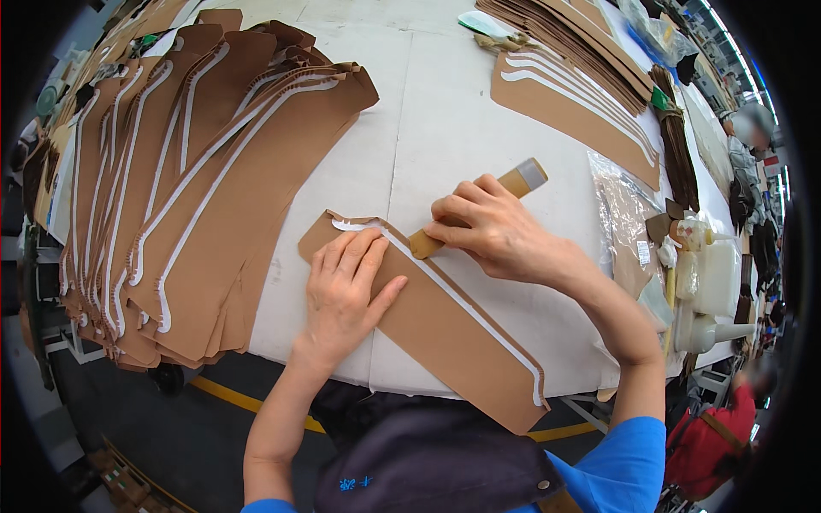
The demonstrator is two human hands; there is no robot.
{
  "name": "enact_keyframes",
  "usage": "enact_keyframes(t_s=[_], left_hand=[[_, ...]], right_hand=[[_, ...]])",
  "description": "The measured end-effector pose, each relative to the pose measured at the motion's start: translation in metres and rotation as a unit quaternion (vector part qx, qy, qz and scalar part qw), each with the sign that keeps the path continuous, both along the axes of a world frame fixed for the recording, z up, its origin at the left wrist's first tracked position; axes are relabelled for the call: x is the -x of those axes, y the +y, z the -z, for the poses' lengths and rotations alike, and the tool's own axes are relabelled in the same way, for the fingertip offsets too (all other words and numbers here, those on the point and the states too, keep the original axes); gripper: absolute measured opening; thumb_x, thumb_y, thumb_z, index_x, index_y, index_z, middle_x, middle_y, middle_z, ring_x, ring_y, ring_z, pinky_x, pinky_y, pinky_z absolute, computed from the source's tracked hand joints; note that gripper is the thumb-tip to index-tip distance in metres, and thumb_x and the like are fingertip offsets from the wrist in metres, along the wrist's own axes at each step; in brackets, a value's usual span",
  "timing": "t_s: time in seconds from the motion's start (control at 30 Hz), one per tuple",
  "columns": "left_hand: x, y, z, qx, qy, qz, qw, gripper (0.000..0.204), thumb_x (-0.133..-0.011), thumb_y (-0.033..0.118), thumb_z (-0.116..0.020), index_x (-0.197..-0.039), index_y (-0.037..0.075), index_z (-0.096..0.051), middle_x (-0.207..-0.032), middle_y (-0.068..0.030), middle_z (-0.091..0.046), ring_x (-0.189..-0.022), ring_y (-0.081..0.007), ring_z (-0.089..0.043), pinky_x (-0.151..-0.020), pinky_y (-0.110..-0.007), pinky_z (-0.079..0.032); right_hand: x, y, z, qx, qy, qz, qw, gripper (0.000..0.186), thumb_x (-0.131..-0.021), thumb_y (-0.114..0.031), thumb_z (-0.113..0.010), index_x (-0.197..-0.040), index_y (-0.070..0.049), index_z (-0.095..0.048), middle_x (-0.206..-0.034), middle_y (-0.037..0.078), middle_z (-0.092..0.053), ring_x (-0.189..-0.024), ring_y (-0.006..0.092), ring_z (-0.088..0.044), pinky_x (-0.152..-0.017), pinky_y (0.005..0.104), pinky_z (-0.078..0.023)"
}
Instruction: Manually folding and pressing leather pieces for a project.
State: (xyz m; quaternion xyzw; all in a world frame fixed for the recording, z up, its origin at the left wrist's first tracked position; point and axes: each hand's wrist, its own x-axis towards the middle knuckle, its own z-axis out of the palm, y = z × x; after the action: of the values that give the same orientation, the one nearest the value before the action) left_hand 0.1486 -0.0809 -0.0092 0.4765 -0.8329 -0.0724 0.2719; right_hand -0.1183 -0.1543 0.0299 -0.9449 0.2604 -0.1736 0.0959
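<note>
A brown panel (453, 359) lies diagonally on the white table at centre, with a white curved strip (479, 316) along its folded upper edge. My left hand (346, 291) lies on the panel, fingers extended, fingertips at the strip near its upper-left end. My right hand (483, 227) is closed around a tan flat bar tool (517, 179) with a grey band at its far end; the tool's lower tip rests at the panel's edge, just right of my left fingertips.
Overlapping brown panels with white strips (214, 256) cover the table's left. More panels (564, 124) lie at back right. A plastic bag (624, 248) and white bottles (718, 282) occupy the right side. A person in red (710, 445) is at lower right, beyond the table (325, 145).
</note>
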Motion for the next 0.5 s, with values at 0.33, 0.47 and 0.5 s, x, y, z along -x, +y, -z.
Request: enact_keyframes(t_s=[0.33, 0.47, 0.5], left_hand=[[0.001, -0.001, 0.0, -0.002, 0.018, -0.008, 1.0, 0.048, -0.085, 0.022, -0.085, -0.127, 0.001, -0.071, -0.137, -0.0098, -0.066, -0.127, -0.0301, -0.059, -0.104, -0.044, -0.048], [0.002, -0.001, -0.003, -0.013, 0.018, -0.015, 1.0, 0.048, -0.086, 0.022, -0.085, -0.127, 0.001, -0.071, -0.138, -0.0105, -0.066, -0.127, -0.0306, -0.059, -0.104, -0.044, -0.048], [0.002, -0.001, -0.003, -0.012, 0.015, -0.016, 1.0, 0.048, -0.087, 0.024, -0.084, -0.126, 0.0, -0.071, -0.137, -0.0117, -0.066, -0.127, -0.0309, -0.059, -0.104, -0.044, -0.048]], right_hand=[[-0.018, -0.033, 0.01, 0.021, -0.026, -0.031, 0.999, 0.024, -0.079, -0.002, -0.074, -0.101, -0.01, -0.079, -0.106, 0.001, -0.066, -0.098, 0.0212, -0.059, -0.086, 0.0365, -0.043], [-0.023, -0.048, 0.008, 0.018, -0.01, -0.062, 0.998, 0.018, -0.08, -0.002, -0.074, -0.095, -0.01, -0.079, -0.106, 0.0, -0.067, -0.098, 0.0208, -0.059, -0.086, 0.0364, -0.043], [-0.024, -0.05, 0.008, 0.019, -0.002, -0.072, 0.997, 0.016, -0.08, -0.002, -0.073, -0.093, -0.01, -0.08, -0.105, 0.0, -0.067, -0.098, 0.0205, -0.059, -0.086, 0.0364, -0.043]])
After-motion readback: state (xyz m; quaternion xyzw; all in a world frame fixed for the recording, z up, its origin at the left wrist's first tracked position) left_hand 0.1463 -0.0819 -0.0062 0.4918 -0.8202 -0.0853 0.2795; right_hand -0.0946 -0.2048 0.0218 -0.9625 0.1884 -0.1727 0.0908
